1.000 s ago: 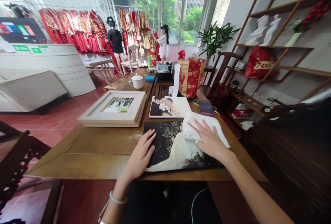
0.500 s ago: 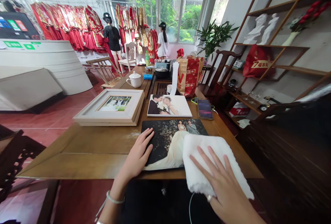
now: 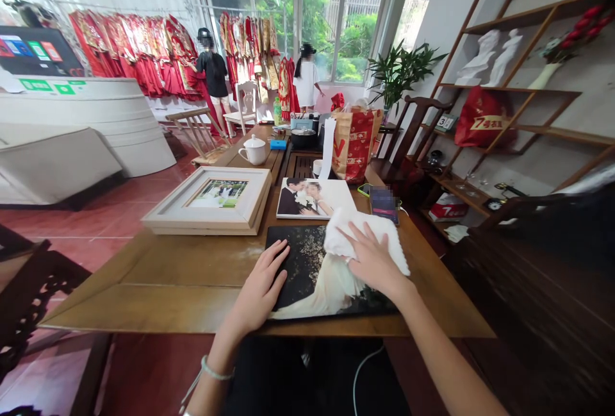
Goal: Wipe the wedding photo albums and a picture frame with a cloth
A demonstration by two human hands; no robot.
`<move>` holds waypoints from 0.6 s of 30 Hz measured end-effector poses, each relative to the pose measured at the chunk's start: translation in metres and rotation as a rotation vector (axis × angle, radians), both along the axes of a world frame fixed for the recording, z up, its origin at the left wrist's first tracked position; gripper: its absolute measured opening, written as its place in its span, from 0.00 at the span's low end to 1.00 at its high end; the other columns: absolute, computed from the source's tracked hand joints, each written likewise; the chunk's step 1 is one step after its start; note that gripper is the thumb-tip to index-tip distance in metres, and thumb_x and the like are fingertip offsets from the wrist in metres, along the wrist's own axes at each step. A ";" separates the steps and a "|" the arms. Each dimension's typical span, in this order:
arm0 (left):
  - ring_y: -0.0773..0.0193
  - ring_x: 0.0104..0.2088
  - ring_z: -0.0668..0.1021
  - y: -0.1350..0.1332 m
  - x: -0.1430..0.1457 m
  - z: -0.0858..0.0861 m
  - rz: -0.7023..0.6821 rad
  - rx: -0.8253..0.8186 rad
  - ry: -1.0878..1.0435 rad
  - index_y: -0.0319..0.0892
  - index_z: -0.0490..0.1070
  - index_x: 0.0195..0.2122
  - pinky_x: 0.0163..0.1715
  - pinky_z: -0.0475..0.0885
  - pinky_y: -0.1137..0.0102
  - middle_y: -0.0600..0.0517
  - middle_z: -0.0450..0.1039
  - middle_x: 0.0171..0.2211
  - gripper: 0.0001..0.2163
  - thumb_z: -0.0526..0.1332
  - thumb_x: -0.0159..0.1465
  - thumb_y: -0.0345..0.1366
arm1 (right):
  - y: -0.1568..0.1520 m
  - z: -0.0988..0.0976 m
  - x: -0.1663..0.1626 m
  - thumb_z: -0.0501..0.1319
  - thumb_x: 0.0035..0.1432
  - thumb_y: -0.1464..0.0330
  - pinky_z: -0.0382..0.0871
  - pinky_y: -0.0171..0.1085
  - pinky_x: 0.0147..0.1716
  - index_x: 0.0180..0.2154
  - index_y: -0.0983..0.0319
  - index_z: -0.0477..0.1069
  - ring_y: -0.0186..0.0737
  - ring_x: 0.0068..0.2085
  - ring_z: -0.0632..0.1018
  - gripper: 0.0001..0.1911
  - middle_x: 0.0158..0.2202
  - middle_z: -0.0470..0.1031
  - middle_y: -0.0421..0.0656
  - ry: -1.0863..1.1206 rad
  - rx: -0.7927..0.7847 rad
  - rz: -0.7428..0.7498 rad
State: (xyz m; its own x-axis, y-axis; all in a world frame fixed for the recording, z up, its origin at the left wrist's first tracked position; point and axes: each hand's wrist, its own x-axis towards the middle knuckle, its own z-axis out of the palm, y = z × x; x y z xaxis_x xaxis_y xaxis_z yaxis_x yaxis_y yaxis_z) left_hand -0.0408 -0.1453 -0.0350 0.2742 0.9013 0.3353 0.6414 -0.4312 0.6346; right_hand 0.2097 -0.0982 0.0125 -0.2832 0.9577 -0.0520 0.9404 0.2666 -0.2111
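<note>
A dark photo panel [image 3: 302,265] lies flat on the wooden table in front of me, printed with a couple and a long pale dress trailing across it. My left hand [image 3: 263,281] rests on its left edge, fingers stretched out and holding nothing. My right hand [image 3: 372,259] presses a folded white towel [image 3: 396,246] onto the panel's upper right part, fingers spread over the cloth and thumb near its lower edge. The towel hides the printed couple and the panel's top right corner. Just behind lies a white-edged wedding photo panel [image 3: 307,199].
Stacked pale frames [image 3: 206,201] lie on the left of the wooden table [image 3: 158,288]. Farther back are a lidded white cup [image 3: 254,150], a paper bag [image 3: 355,147] and a phone [image 3: 383,204]. Two people stand by red garments [image 3: 148,50]. Shelves [image 3: 533,89] line the right.
My right hand has moved the towel forward and slightly left, from the panel's lower right to its upper right. More of the dress's lower part shows. My left hand stays on the left edge.
</note>
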 end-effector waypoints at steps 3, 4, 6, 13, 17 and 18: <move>0.55 0.66 0.56 0.001 0.000 0.000 -0.003 0.000 -0.001 0.48 0.59 0.63 0.64 0.52 0.52 0.49 0.56 0.66 0.20 0.48 0.70 0.36 | 0.009 -0.001 -0.032 0.54 0.58 0.68 0.33 0.71 0.57 0.65 0.51 0.49 0.61 0.67 0.40 0.34 0.69 0.42 0.44 0.008 0.018 0.095; 0.55 0.66 0.56 0.001 0.000 0.000 -0.005 -0.003 0.000 0.48 0.59 0.63 0.64 0.52 0.52 0.48 0.56 0.65 0.20 0.48 0.70 0.36 | 0.007 -0.002 -0.040 0.55 0.57 0.69 0.31 0.69 0.58 0.65 0.50 0.48 0.59 0.67 0.39 0.36 0.70 0.42 0.42 0.011 0.024 0.128; 0.55 0.66 0.56 0.001 0.000 0.000 -0.008 -0.007 0.001 0.48 0.59 0.63 0.64 0.52 0.53 0.48 0.56 0.65 0.20 0.48 0.69 0.35 | -0.005 -0.003 -0.050 0.56 0.52 0.71 0.29 0.67 0.59 0.65 0.49 0.48 0.57 0.68 0.38 0.40 0.70 0.42 0.41 0.020 0.036 0.199; 0.56 0.66 0.56 0.000 0.000 -0.001 -0.005 -0.012 -0.015 0.46 0.59 0.63 0.65 0.51 0.53 0.47 0.55 0.66 0.20 0.47 0.70 0.36 | -0.084 -0.006 -0.011 0.53 0.38 0.78 0.29 0.63 0.61 0.65 0.46 0.46 0.50 0.68 0.37 0.52 0.70 0.39 0.35 0.064 0.039 0.361; 0.57 0.66 0.55 0.000 -0.001 -0.002 -0.007 -0.017 -0.014 0.46 0.59 0.63 0.65 0.51 0.54 0.48 0.55 0.66 0.20 0.47 0.70 0.36 | -0.099 -0.012 0.030 0.51 0.39 0.78 0.32 0.61 0.63 0.65 0.43 0.47 0.47 0.68 0.41 0.51 0.69 0.42 0.30 0.048 0.050 0.290; 0.57 0.66 0.55 0.000 -0.001 -0.002 -0.007 -0.017 -0.012 0.46 0.59 0.63 0.65 0.51 0.53 0.48 0.55 0.66 0.20 0.47 0.70 0.36 | -0.096 -0.014 0.038 0.50 0.39 0.79 0.33 0.61 0.63 0.65 0.44 0.48 0.46 0.68 0.42 0.50 0.69 0.43 0.31 0.035 0.059 0.244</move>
